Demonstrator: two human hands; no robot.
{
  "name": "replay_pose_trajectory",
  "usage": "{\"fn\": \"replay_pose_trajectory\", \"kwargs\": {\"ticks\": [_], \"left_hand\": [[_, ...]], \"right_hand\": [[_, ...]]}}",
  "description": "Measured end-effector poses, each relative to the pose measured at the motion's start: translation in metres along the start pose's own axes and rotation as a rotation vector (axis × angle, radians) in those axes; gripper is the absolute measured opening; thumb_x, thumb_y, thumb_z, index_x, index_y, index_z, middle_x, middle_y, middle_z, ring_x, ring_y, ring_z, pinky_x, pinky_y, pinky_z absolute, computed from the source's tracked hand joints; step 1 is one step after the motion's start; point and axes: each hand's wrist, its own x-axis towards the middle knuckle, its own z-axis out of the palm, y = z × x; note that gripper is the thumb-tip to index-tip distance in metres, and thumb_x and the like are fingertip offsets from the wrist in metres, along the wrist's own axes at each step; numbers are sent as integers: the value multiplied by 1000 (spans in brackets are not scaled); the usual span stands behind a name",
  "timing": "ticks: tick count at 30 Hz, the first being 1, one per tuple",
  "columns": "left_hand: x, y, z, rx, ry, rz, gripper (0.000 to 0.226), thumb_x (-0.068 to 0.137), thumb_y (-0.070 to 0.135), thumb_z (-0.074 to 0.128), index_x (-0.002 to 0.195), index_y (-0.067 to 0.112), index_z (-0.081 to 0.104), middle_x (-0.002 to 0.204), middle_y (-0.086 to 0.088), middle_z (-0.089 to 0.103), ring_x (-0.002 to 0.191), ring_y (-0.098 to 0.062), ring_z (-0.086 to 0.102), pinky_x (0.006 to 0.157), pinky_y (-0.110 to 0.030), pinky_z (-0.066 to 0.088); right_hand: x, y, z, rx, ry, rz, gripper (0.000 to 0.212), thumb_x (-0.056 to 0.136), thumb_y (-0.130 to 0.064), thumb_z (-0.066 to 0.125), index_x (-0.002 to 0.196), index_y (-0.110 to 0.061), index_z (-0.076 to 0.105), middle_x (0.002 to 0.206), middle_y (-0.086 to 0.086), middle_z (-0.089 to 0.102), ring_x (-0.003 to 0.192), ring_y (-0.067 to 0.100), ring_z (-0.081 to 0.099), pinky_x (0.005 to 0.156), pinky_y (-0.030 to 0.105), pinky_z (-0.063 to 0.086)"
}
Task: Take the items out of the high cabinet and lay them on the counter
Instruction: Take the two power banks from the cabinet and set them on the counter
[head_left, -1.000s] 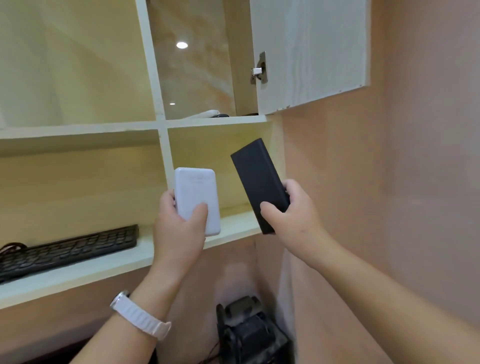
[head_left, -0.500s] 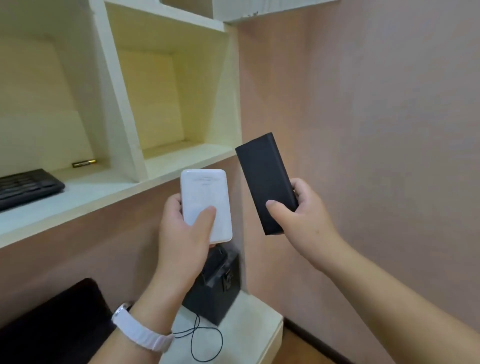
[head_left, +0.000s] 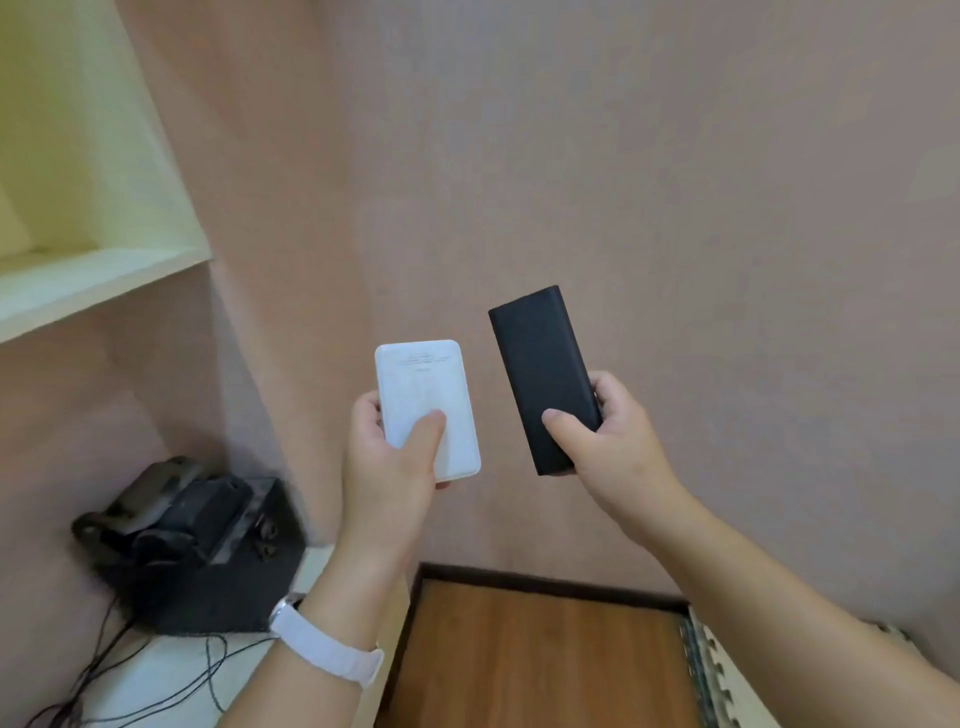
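The white worktop (head_left: 166, 686) lies low at the left, and its right edge borders on the wooden floor (head_left: 545, 660). The open cabinet (head_left: 104, 270) is above it at the upper left. A black box (head_left: 208, 551) stands at the back of the worktop against the wall, with thin cables (head_left: 104, 670) lying loose in front of it. Both task items are in the air before the wall, just beside each other but apart, more over the floor than over the worktop. The black power bank (head_left: 540, 374) is in the right hand (head_left: 618, 457), whose grip is clamped on its lower end only, so most of its length stands out above the fingers. The white power bank (head_left: 426, 405) is in the left hand (head_left: 389, 478), whose grip is clamped around its lower half, with the left thumb (head_left: 423, 436) pressed on its face. The step in hand seems to be the carrying down and laying. To do it well, I would bring both hands to the left until they are fully over the worktop, well inside its right edge, and choose a bare place away from the cables. The long black one should touch down with its free end first and then lie flat. Each grip should loosen only when its item rests completely.
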Motion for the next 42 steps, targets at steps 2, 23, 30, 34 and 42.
{"fn": "replay_pose_trajectory", "kwargs": {"ticks": [2,23,30,34,42], "left_hand": [[-18,0,33,-9,-73,-14,20,89,11,61,100,25,50,96,7,61,81,-10,63,47,-22,49],[-323,40,374,-93,-852,-134,17,91,10,56,107,14,51,96,1,61,80,-16,62,47,-22,49],[-395,40,448,-91,-1109,-126,14,91,16,57,101,24,52,94,6,63,79,-11,64,56,-30,55],[-425,27,500,-85,-1230,-164,19,86,24,60,103,24,53,98,1,63,89,-23,64,63,-43,57],[-473,4,617,-114,-1446,-224,20,93,21,57,112,20,49,103,1,60,91,-15,61,57,-26,52]], "right_hand": [[-14,7,-35,-10,66,14,16,92,-10,60,101,-23,55,99,2,65,83,17,68,62,33,61],[-276,40,-429,-45,805,157,15,95,-13,58,103,-25,54,98,-1,66,74,6,67,54,24,57],[-337,52,-496,-6,1060,211,17,93,-14,60,107,-23,56,102,1,68,86,18,69,63,31,61],[-358,66,-528,-64,1177,289,14,92,-18,61,102,-27,57,98,1,67,87,24,67,68,45,60],[-355,94,-615,-133,1402,411,17,93,-18,61,104,-29,55,104,4,64,90,24,66,67,43,63]]}}
